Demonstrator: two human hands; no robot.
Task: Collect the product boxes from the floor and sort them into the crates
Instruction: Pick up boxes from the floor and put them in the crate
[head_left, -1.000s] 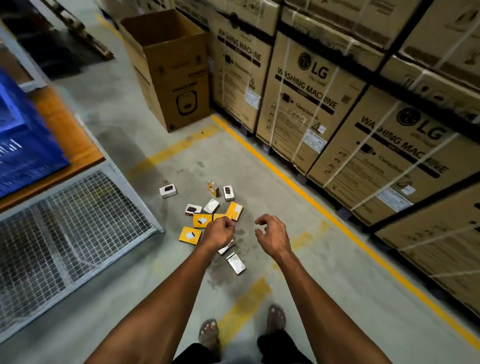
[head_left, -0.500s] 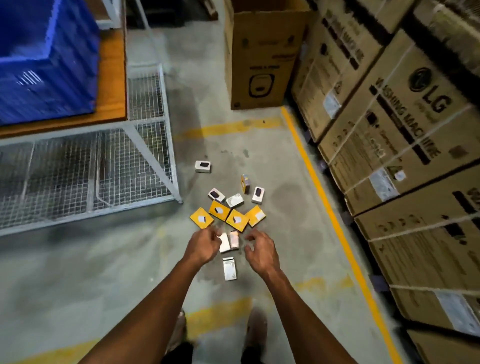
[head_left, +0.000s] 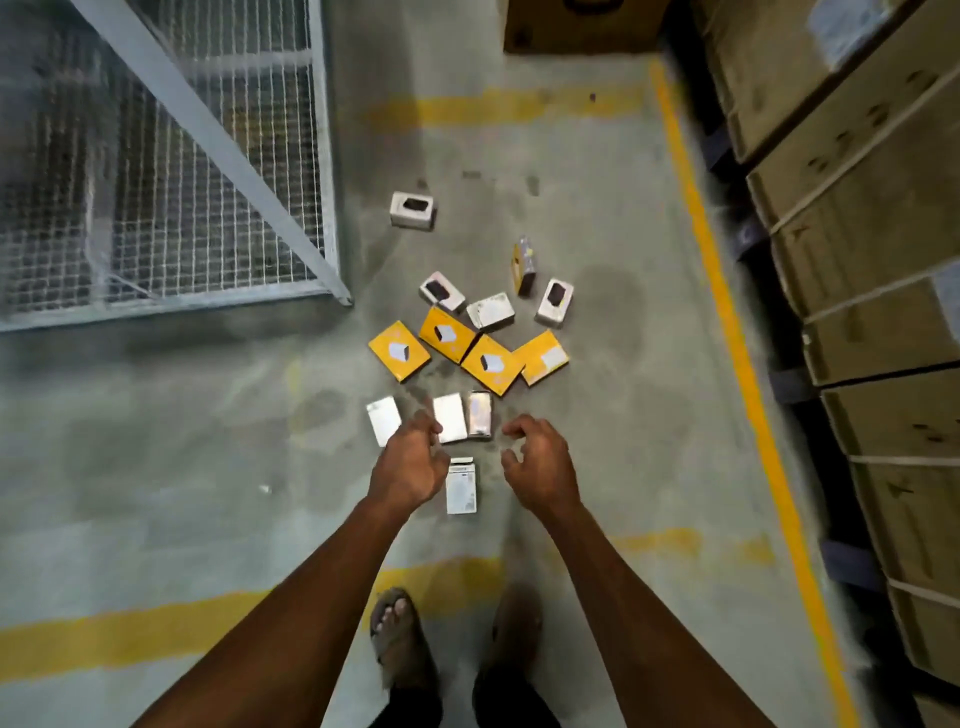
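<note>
Reaching down over the scattered product boxes, the left hand (head_left: 410, 467) and right hand (head_left: 540, 467) hang apart with fingers loosely curled, holding nothing; between them lies a white box (head_left: 461, 486) flat on the concrete floor (head_left: 156, 467); four yellow boxes (head_left: 491, 364) sit in a row just beyond, touching; smaller white boxes (head_left: 413, 210) lie farther off, beside the wire-mesh cage (head_left: 156, 208); big cardboard cartons (head_left: 857, 208) stand to the right.

1. The grey concrete floor (head_left: 156, 467) has yellow painted lines (head_left: 727, 291).
2. A wire mesh rack (head_left: 156, 182) stands at the left.
3. Big strapped cartons (head_left: 857, 208) are stacked along the right side.
</note>
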